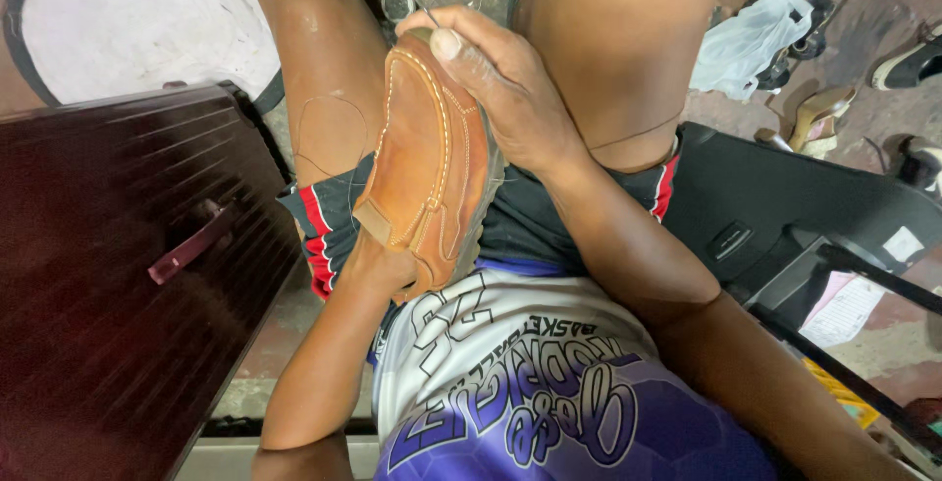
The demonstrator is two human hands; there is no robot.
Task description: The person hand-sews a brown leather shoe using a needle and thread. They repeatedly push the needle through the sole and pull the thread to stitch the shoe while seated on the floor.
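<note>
Head-camera view: a tan leather shoe (pixel 427 162) is held sole-out between the knees, its heel end gripped by the left hand (pixel 383 270), while a needle (pixel 424 12) is pinched at the toe by the right hand (pixel 510 88); pale stitching is seen along the upper, thread (pixel 324 133) trailing loose over the thigh, stitching at the toe apparently unfinished

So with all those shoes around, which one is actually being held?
The tan leather slip-on shoe with pale stitching, gripped between the knees by both hands, the right hand at its toe. The other shoes lie untouched on the floor at right.
</note>
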